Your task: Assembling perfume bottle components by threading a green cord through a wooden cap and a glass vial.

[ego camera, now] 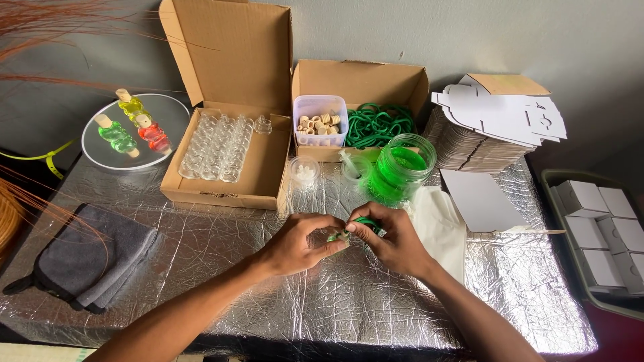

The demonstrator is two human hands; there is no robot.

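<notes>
My left hand and my right hand meet at the middle of the foil-covered table. Both pinch one small green item: a little bottle with green liquid and a green cord looped by my right fingers. Most of it is hidden under my fingers. Just behind my hands stands a glass jar of green liquid.
An open cardboard box of small clear bottles, a box with green cords and a tub of wooden corks. A round plate bears three filled bottles. Grey cloth left, flat white cartons and tray of white boxes right.
</notes>
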